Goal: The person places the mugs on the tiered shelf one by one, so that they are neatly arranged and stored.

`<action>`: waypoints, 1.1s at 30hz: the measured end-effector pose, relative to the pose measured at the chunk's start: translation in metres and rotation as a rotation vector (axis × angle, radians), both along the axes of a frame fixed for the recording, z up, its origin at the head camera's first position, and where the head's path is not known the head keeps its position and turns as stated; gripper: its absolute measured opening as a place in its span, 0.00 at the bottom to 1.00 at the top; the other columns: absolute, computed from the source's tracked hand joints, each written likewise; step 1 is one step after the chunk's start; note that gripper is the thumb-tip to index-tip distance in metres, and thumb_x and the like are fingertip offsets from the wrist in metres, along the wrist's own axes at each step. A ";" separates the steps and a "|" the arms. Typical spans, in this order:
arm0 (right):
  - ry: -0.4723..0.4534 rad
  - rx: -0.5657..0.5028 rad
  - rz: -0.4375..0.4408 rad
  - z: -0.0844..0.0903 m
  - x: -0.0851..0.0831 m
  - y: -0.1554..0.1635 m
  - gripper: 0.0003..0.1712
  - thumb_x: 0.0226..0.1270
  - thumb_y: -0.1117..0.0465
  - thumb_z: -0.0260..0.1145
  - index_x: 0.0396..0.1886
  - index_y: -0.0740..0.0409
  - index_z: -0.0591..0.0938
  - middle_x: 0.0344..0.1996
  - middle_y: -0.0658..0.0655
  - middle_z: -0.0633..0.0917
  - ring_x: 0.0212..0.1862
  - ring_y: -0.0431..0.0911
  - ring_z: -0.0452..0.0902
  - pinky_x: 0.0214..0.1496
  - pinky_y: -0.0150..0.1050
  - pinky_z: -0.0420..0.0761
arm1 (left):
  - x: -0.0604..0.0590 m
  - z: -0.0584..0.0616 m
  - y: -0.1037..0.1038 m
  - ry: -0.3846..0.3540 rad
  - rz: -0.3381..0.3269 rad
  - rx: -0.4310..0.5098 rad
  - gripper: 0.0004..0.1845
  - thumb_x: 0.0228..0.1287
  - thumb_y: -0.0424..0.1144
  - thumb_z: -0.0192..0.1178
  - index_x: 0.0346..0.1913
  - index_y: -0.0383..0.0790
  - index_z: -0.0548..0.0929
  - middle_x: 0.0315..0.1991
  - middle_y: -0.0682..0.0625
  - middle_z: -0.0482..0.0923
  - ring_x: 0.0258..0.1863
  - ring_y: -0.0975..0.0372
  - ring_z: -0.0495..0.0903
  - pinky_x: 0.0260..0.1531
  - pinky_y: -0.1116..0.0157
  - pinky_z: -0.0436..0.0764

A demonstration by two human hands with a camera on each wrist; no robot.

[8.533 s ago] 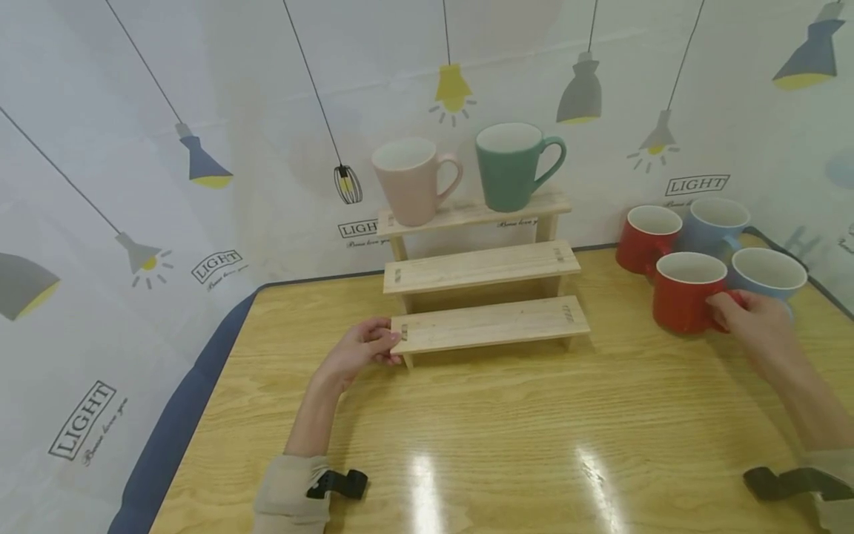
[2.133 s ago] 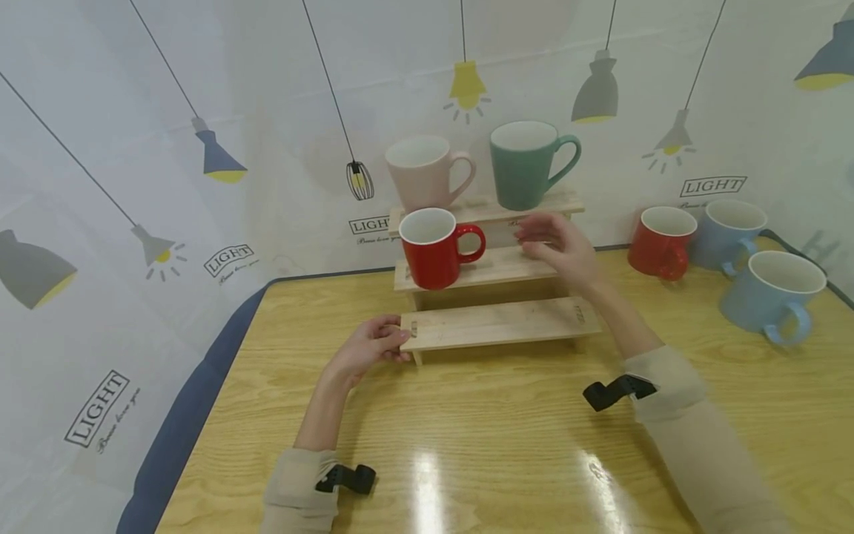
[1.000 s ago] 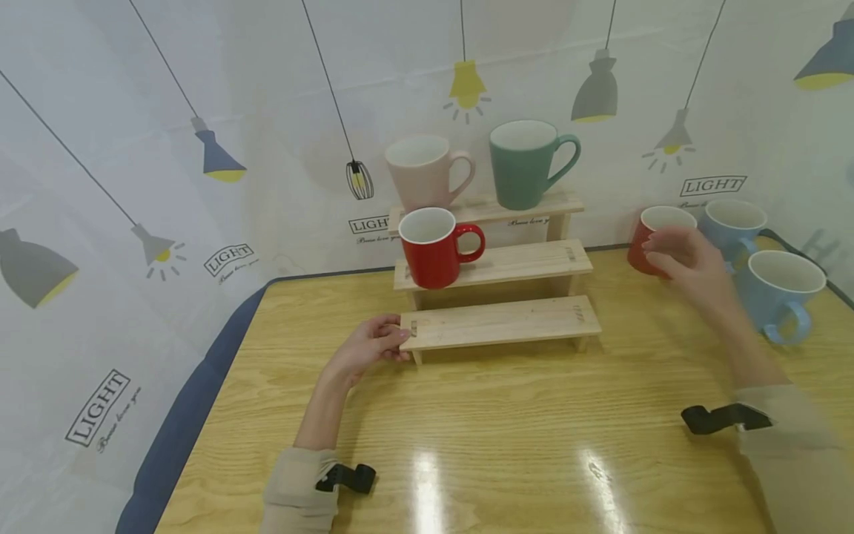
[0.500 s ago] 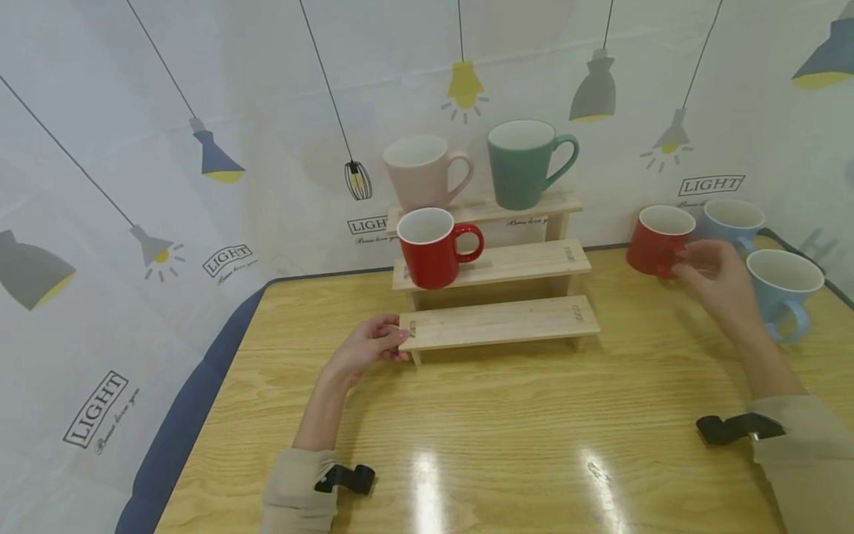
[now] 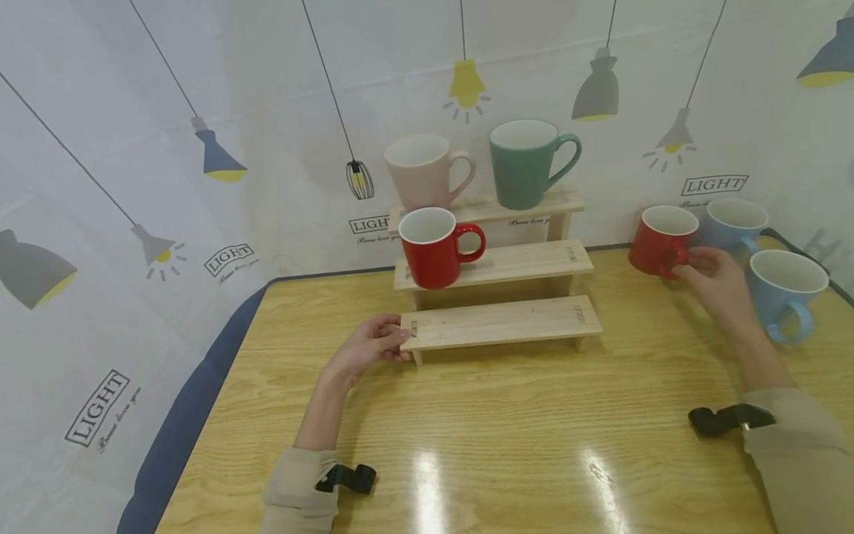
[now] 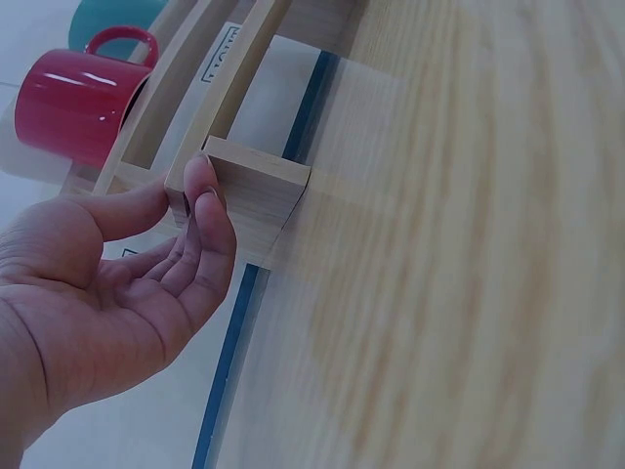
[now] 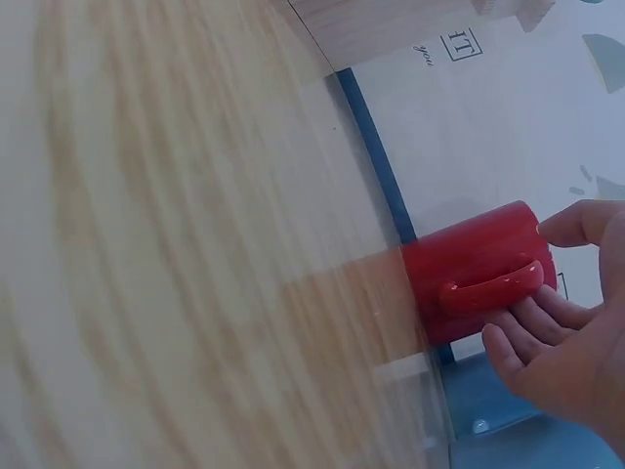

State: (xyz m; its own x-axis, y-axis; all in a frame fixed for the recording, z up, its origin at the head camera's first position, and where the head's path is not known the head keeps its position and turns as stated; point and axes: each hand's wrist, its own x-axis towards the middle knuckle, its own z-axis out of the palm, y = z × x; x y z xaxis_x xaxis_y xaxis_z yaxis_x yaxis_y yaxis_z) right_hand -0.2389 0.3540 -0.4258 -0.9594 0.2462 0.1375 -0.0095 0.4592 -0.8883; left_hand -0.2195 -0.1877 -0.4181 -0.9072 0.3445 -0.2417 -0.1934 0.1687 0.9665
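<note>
— Right hand: fingers at the handle of the red mug on the far right of the table. Slipped along and under the handle in the right wrist view, thumb up at the mug's side; closing on it, though a firm grasp cannot be told.

— And the left hand?

— Resting at the left end of the wooden step rack, thumb on top and fingertips pressed against the end of the lowest step. Pinching that end lightly, not clenched.

— Around the held mug?

— Upright on the table, right of the rack and apart from it. Just behind and right: a light blue mug. Nearer and further right: a second light blue mug, close beside the wrist.

— On the rack itself?

— Another red mug on the left of the middle step, handle to the right. Top step: pink mug on the left, green mug on the right. Lowest step bare.

— Beyond that?

— White backdrop printed with hanging lamps, behind and to the left.
</note>
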 end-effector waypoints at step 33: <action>-0.120 0.090 -0.097 -0.006 -0.006 0.006 0.25 0.74 0.47 0.56 0.43 0.68 0.74 0.22 0.30 0.72 0.34 0.35 0.67 0.37 0.28 0.68 | -0.001 -0.001 0.000 -0.004 0.004 0.004 0.30 0.77 0.31 0.54 0.74 0.22 0.56 0.51 0.37 0.77 0.33 0.62 0.83 0.41 0.68 0.83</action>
State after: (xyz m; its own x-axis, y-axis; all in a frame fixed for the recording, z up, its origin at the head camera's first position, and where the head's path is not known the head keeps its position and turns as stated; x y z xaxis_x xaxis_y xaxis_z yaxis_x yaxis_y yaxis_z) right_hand -0.2451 0.3601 -0.4321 -0.9427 0.3299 0.0489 0.1423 0.5306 -0.8356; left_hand -0.2205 -0.1875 -0.4187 -0.9074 0.3420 -0.2443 -0.1983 0.1642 0.9663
